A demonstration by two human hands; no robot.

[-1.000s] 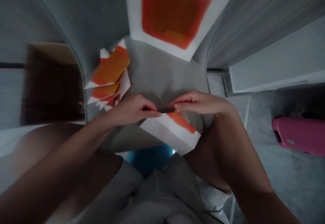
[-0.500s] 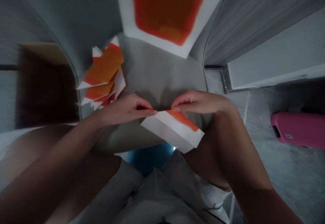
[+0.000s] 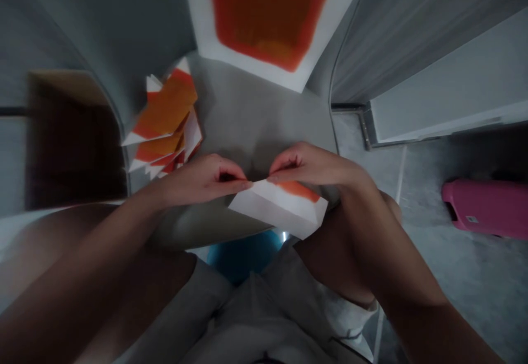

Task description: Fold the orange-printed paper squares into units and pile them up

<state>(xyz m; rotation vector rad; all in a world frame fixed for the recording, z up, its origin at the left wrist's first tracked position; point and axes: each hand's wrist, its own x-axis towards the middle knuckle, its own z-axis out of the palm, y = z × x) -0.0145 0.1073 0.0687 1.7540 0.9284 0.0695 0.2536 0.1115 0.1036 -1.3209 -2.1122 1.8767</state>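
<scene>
White and orange, the folded rectangular sheet of paper (image 3: 280, 210) hung between two bare hands in the head view, over the near edge of the smooth grey seat-like surface (image 3: 259, 111). The left forearm rose diagonally from the lower left, its wrist nearly straight, and the left hand (image 3: 206, 180) pointed right with fingers curled. Its thumb and forefinger pinched the sheet's upper left corner. The right forearm climbed from the lower right, and the wrist bent sharply so that the right hand (image 3: 305, 163) pointed left; its thumb and curled forefinger gripped the upper edge, just beside the left fingertips. The sheet's long axis sloped gently from upper left to lower right, its far end pointing towards the person's right thigh. The orange band lay along the upper right edge, and a crease ran lengthwise below it. Left of the hands sat a fanned stack of folded orange-and-white papers (image 3: 167, 111); beyond them lay a white sheet with a large orange-red square (image 3: 270, 17).
</scene>
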